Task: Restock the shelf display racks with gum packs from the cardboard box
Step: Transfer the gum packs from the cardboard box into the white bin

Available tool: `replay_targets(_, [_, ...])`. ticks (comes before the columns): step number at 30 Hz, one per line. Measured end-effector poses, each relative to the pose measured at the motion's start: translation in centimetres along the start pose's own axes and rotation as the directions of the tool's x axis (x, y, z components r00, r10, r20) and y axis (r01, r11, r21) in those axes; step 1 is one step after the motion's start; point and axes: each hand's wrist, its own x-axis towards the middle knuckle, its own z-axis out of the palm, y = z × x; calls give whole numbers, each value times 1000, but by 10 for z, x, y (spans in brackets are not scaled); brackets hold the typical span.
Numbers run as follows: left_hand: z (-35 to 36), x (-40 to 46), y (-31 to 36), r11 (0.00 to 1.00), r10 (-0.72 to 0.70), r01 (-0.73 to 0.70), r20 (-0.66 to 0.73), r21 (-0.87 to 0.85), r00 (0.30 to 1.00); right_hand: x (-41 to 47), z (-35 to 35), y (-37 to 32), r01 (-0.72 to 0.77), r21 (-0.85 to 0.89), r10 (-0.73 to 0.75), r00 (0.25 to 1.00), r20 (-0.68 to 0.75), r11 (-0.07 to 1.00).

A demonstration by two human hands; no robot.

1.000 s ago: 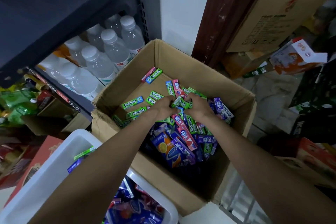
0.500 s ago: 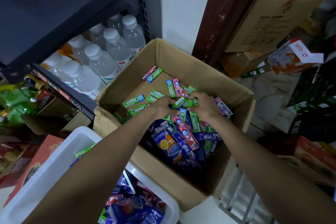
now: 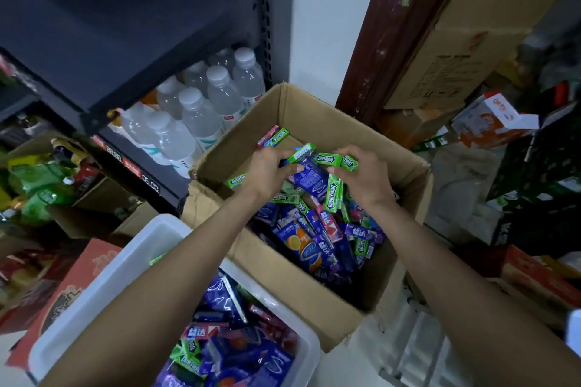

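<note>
Both hands were held over the open cardboard box (image 3: 317,295), which stood on the floor beside a dark shelf unit (image 3: 132,25). The left hand (image 3: 271,173) was curled around a cluster of gum packs (image 3: 309,177), a blue pack and a green one being seen between its fingers. The right hand (image 3: 364,177) was closed on green packs (image 3: 335,159) at its fingertips, with another green pack hanging upright just below it. The two hands were kept close together above the middle of the box. Loose gum packs in green, blue, purple and pink (image 3: 327,236) were heaped in the near half of the box, and two more were lying against its far wall (image 3: 273,137). A white plastic bin (image 3: 125,273) was placed just in front of the box, touching it, and was partly filled with more packs. Clear bottles with white caps (image 3: 201,107) were lined up on the lower shelf to the left of the box. A large carton (image 3: 465,41) was leaned against the wall at the upper right.
</note>
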Motion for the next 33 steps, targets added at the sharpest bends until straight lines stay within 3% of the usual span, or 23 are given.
replay_targets(10, [-78, -133, -8, 984, 86, -109, -164, -143, 983, -115, 24, -89, 113, 104, -104, 991, -87, 988])
replay_targets(17, [-100, -233, -80, 991, -129, 121, -184, -51, 974, -206, 105, -111, -60, 149, 57, 998, 19, 987])
replay_targets(21, [-89, -262, -118, 934, -358, 350, -193, -76, 914, -231, 150, -101, -232, 152, 225, 972, 60, 961])
replay_targets(24, [-81, -262, -128, 887, -459, 462, -162, -25, 873, -234, 172, -91, -325, 106, 326, 945, 10, 940])
replay_targets(27, [-74, -258, -131, 899, -426, 433, -110, 59, 898, -236, 177, -89, -334, -52, 335, 942, 23, 941])
replay_targets(33, [-67, -257, -141, 921, -262, 257, -22, 294, 965, -241, 166, -90, -205, -172, 231, 962, 146, 963])
